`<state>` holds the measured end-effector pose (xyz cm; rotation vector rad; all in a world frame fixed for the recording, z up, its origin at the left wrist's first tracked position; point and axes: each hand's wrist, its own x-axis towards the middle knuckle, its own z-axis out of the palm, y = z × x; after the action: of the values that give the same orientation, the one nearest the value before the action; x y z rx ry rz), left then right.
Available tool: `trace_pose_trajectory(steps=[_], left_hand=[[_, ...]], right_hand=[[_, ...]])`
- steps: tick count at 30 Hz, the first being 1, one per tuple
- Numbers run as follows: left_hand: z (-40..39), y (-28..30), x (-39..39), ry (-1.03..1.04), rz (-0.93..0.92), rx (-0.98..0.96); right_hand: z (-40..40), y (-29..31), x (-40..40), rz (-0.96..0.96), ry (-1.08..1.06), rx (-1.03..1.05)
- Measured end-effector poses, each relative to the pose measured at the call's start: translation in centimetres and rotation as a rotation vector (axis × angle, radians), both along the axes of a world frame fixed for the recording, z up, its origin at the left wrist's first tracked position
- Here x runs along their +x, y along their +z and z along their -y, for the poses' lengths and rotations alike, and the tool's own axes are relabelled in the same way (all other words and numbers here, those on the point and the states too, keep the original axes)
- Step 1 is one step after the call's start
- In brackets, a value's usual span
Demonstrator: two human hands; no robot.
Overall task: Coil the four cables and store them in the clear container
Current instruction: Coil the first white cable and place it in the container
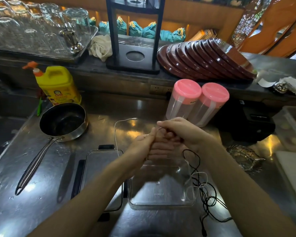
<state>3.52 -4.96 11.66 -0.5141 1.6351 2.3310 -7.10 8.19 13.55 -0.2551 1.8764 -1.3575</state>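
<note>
Both hands meet over the middle of the tabletop (41,177): the left hand (144,142) is closed around what looks like the gathered turns of a white cable (116,134), fingers stacked upright, while the right hand (181,132) pinches the same strand just beside the left thumb. Directly beneath that grip, toward the person, sits the clear container (161,200), open and holding nothing that I can make out, with its lid (99,161) lying to the left. Off to the right of the grip, a tangle of black cable (210,199) and another white cable (201,178) drapes over the container's right edge, not yet coiled. From the grip the free tail of the held cable runs away left and then up, its long axis pointing away from the person, its plug (135,118) lying farthest out. The right hand seems better placed to feed that tail round. Beyond it stand a saucepan (63,122) and two pink-lidded jars (197,103)
</note>
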Motion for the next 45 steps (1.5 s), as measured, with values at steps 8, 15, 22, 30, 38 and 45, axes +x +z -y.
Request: trace_pose_trajectory(steps=[8, 15, 22, 30, 38, 45], left_hand=[[2.1, 1.1, -1.6, 0.230, -0.039, 0.106], [3.0, 3.8, -2.4, 0.106, -0.209, 0.217], [2.8, 4.2, -2.4, 0.125, -0.209, 0.344], [2.1, 3.8, -1.5, 0.078, -0.168, 0.295], [1.4, 2.6, 0.4, -0.129, -0.030, 0.146], [2.5, 0.4, -0.1, 0.043, 0.055, -0.029]], right_hand=[[1.0, 3.1, 3.9, -0.633, -0.030, -0.064], [0.3, -1.4, 9.4, -0.313, 0.034, -0.238], [-1.2, -6.0, 9.2, 0.015, -0.083, -0.244], [-0.7, -5.7, 5.9, -0.048, -0.096, -0.066], [0.9, -1.4, 0.7, 0.025, -0.010, -0.026], [1.7, 4.2, 0.1, -0.219, 0.016, -0.005]])
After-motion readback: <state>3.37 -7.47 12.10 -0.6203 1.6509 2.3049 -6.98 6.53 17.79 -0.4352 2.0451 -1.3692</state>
